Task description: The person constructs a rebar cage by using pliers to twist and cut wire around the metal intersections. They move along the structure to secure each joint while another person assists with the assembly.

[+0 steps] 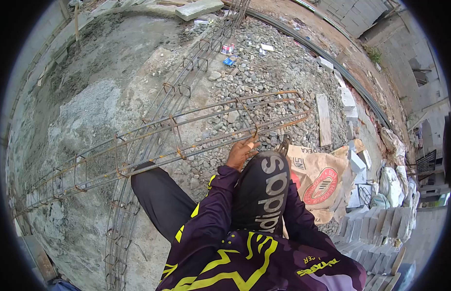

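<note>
A long rebar cage of rusty bars and square stirrups stretches from the far left to above the gravel at centre. My left hand is at its lower bar near the right end, fingers closed around a stirrup. Past my raised knee the dark metal head of a tool, seemingly pincers, sticks up. My right sleeve runs down behind that knee, which hides my right hand. Whether that hand holds the tool cannot be seen.
A second rebar cage lies beneath, crossing the first. Gravel covers the ground ahead. An opened paper cement bag lies right of my knee, near a wooden board and stacked grey blocks. Long bars run along the right.
</note>
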Demonstrator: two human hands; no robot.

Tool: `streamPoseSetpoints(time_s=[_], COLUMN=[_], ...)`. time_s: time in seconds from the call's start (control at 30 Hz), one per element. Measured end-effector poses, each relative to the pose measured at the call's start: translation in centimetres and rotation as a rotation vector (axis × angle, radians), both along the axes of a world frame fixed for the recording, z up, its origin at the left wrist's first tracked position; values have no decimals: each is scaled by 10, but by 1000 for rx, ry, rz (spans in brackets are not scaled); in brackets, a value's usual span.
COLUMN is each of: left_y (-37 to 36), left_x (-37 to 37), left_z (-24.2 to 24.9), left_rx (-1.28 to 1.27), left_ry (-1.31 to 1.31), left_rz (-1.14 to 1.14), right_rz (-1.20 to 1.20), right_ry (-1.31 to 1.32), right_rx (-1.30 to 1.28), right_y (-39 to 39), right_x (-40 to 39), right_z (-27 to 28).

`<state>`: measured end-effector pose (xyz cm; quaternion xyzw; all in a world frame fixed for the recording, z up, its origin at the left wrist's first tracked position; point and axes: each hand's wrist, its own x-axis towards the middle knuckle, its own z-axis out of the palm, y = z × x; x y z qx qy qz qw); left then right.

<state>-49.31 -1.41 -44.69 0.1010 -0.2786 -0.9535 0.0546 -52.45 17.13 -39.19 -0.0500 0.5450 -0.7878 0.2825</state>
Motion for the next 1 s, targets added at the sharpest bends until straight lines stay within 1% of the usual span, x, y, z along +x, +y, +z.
streamPoseSetpoints(time_s=[0.03,0.07,0.17,0.27,0.37,0.47,0.5,0.53,0.57,0.67,0.77,0.83,0.87,0.93,0.97,1.0], left_y=[2,7,5,6,0,0,1,3,5,10,13,16,14,9,10,10], left_x=[-5,-7,-9,-11,-12,-12,-15,-16,-14,-16,-22,-31,-37,-34,-32,-35], left_z=[4,8,-3,2,16,14,5,-4,0,-1,-39,-66,-71,-51,-51,-50], left_rx=[-28,60,245,104,131,62,41,21,86,239,231,313,358,340,335,299], left_ry=[55,76,96,180,95,69,53,36,47,110,123,148,159,119,90,45], left_rz=[-63,-49,-48,-124,-163,-160,-150,-138,-101,-67,8,-7,-20,-18,-20,-2], right_rz=[1,5,10,17,-5,-82,-93,-106,-124,-80,-67,-115,-144,-144,-147,-139], right_ry=[12,23,52,92,138,107,220,332,445,511,612,699,739,934,1023,1045], right_rx=[0,3,3,1,13,33,83,134,184,354,506,541,563,597,620,667], right_y=[-4,-9,-21,-39,-51,-62,-64,-61,-60,-68,-80,-76,-76,-79,-77,-77], right_x=[-3,-7,-13,-24,-32,-26,-32,-40,-45,-50,-50,-56,-62,-60,-55,-52], right_z=[0,0,1,-1,-1,17,6,-16,-29,-20,-1,-20,-27,-8,0,5])
